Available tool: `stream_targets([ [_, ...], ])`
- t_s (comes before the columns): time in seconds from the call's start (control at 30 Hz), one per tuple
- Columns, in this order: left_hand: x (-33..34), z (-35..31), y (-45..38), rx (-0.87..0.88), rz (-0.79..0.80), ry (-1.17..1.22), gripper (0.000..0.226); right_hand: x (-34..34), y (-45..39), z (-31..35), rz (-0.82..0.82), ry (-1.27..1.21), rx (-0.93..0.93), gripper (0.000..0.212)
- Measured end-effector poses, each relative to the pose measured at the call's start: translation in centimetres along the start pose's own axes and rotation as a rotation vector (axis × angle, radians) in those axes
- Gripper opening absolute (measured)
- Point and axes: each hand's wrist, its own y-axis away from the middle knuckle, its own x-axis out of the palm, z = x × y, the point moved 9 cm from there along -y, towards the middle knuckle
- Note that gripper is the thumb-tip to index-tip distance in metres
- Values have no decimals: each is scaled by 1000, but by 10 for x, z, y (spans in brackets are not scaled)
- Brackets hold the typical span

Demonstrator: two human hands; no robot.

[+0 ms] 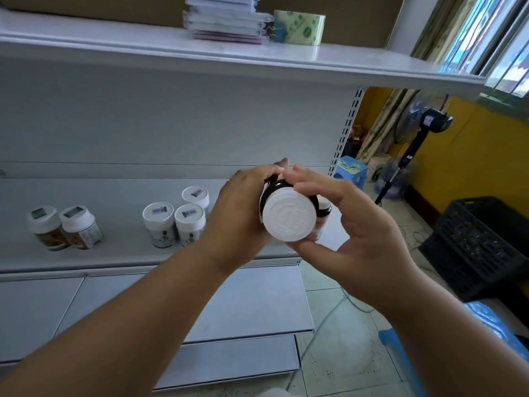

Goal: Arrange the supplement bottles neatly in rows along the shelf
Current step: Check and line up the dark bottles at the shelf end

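I hold a dark bottle (289, 216) with a white cap above the shelf (120, 253), at its right end. My left hand (243, 213) curls round it from 9 o'clock, my right hand (343, 213) from 3. Five white-capped bottles (174, 224) stand at 9 o'clock.

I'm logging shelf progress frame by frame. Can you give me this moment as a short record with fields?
held item: dark bottle with white cap, tilted cap-first toward the camera
left hand: grips the bottle's side
right hand: holds it from the other side
middle shelf: three white jars clustered, two labelled bottles side by side at left
top shelf: stacked packets, tissue pack
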Motion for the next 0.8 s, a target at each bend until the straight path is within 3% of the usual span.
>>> stream_targets([
  [0.1,2,15,19,-179,193,20,56,-5,-1,-26,5,-374,298,54],
  [0.2,22,7,54,-476,436,416,59,0,-1,-70,-8,-597,642,46],
  [0.3,33,-9,62,-768,404,721,61,22,10,-106,20,-720,1007,58],
  [0.37,40,-12,62,-910,403,794,70,35,12,-117,49,-731,1092,67],
  [0.47,43,-12,58,-967,403,875,73,37,7,-131,72,-639,1092,81],
  [0.57,48,6,56,-949,384,760,66,32,-5,-140,119,-571,1027,84],
  [0.63,48,24,49,-840,376,508,54,25,-19,-140,150,-477,897,80],
  [0.7,47,42,39,-697,374,187,48,17,-34,-136,156,-290,721,59],
  [0.8,52,70,25,-590,315,-141,50,15,-47,-139,182,24,559,45],
])
